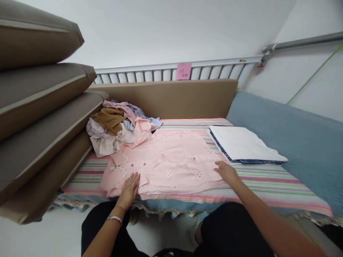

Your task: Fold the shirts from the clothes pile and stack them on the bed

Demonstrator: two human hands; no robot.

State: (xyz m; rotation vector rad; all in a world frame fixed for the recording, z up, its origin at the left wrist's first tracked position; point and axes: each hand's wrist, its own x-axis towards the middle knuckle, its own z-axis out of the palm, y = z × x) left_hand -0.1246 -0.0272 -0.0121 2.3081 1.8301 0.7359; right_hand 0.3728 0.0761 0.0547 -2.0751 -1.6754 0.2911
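A pink short-sleeved blouse [171, 160] with eyelet flowers, red buttons and a lace-edged collar lies spread out, its collar to the left and its hem to the right. My left hand [130, 189] rests flat on it just below the collar, fingers stretched out. At the hem is my right hand [226, 171], its fingers apart and touching or just over the fabric's edge. Right of the blouse sits a stack of folded clothes [243, 144], white on top with dark blue checks beneath.
A rumpled heap of clothes [109, 125] lies at the back left beside stacked brown cushions [50, 128]. A striped cloth [278, 185] covers the seat. Behind stand a brown backrest [171, 100] and a white radiator [158, 75] with a pink note [183, 71]. A blue padded side [289, 132] bounds the right.
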